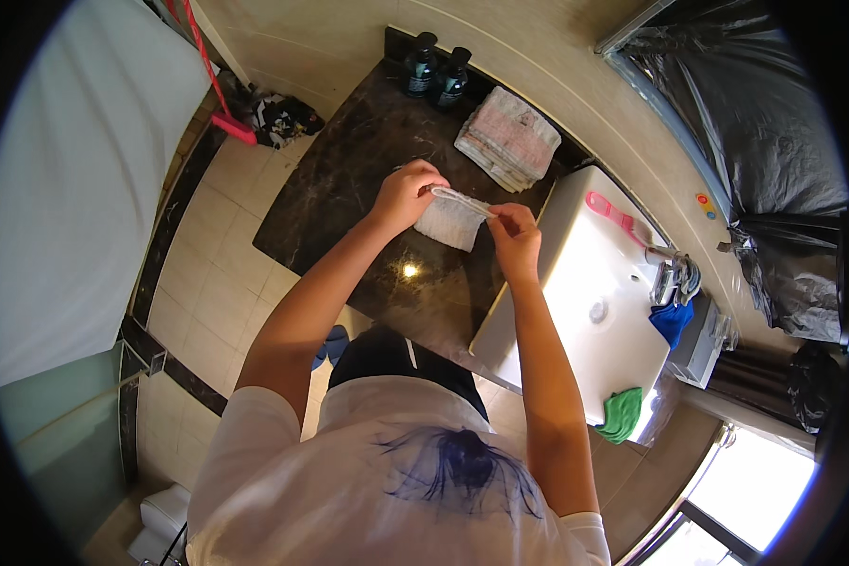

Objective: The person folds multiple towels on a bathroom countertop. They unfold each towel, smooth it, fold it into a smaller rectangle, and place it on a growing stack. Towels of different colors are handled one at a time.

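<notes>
A small white terry towel (450, 221) is held by its folded upper edge between both hands, over the dark marble countertop (339, 177). My left hand (409, 194) pinches the fold at its left end. At the right end, my right hand (515, 237) grips the same edge between thumb and fingers. The lower part of the cloth hangs or rests towards me; whether it touches the stone I cannot tell. Behind it lies a stack of folded towels (513, 134), pinkish on top and white below.
Two dark pump-less bottles (420, 67) stand at the counter's back corner. To the right is a white washbasin (566, 304) with a pink brush (612, 211), a faucet (668, 279), a blue cloth (672, 322) and a green cloth (619, 414). A red broom (232, 127) leans at left.
</notes>
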Tool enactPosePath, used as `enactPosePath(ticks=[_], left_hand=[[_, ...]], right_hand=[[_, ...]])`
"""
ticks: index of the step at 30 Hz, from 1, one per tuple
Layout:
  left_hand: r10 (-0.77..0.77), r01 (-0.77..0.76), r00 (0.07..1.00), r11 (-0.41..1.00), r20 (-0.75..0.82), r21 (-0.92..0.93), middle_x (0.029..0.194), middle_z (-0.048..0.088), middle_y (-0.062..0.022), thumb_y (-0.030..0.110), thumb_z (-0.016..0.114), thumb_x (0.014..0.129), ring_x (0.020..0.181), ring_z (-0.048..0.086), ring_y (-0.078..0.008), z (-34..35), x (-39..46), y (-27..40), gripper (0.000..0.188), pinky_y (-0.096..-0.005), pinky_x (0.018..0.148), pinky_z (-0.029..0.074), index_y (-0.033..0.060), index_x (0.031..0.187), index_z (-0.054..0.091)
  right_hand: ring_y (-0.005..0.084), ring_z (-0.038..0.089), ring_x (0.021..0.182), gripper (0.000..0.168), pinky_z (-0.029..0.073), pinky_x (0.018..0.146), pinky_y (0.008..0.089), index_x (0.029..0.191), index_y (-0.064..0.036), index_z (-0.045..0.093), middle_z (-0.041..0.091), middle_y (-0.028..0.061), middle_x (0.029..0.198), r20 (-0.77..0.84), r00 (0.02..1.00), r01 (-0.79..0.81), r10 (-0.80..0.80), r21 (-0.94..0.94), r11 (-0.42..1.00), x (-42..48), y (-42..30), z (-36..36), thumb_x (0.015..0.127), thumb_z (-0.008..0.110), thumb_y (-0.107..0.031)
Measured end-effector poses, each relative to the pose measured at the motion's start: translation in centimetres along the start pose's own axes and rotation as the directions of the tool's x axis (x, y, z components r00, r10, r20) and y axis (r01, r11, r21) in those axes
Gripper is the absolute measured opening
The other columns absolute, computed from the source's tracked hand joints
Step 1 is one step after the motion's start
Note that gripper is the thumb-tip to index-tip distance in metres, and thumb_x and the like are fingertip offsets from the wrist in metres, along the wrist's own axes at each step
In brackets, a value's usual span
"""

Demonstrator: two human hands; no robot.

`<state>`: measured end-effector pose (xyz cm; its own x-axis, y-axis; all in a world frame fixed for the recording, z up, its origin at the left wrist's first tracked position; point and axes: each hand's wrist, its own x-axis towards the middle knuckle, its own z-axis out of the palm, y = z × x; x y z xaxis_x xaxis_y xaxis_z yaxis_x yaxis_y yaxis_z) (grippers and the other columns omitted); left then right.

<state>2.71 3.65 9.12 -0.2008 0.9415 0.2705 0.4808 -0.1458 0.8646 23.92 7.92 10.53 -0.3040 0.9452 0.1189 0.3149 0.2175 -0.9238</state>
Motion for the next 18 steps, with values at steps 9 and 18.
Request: enactPosePath(ticks=[9, 18], left_hand=[[-0.081, 0.070, 0.994, 0.989, 0.079, 0.132, 0.115, 0.050, -0.0122, -0.007, 0.056, 0.074, 0.090, 0.060, -0.0262, 3.8, -7.1, -7.3, 0.033, -0.0328, 0.077, 0.050, 0.0050, 0.105, 0.059], [-0.564, 0.551, 0.782, 0.824, -0.265, -0.130, 0.085, 0.059, -0.0100, 0.019, 0.075, 0.068, 0.066, 0.059, -0.0158, 7.4, -7.5, -7.0, 0.040, -0.0293, 0.063, 0.050, 0.0004, 0.099, 0.057]], right_hand=[[0.0287, 0.060, 0.075, 0.016, 0.050, 0.066, 0.0334, 0.088, -0.001, 0.065, 0.058, 0.0147, 0.096, 0.126, 0.989, 0.116, -0.082, -0.295, 0.948, -3.5, 8.6, 2.9, 0.074, 0.059, 0.003], [0.0153, 0.058, 0.068, 0.017, 0.047, 0.061, 0.0276, 0.088, 0.000, 0.064, 0.061, 0.0067, 0.082, -0.036, 0.765, -0.616, 0.643, 0.250, 0.747, -1.7, 9.8, 4.4, 0.072, 0.070, -0.002]])
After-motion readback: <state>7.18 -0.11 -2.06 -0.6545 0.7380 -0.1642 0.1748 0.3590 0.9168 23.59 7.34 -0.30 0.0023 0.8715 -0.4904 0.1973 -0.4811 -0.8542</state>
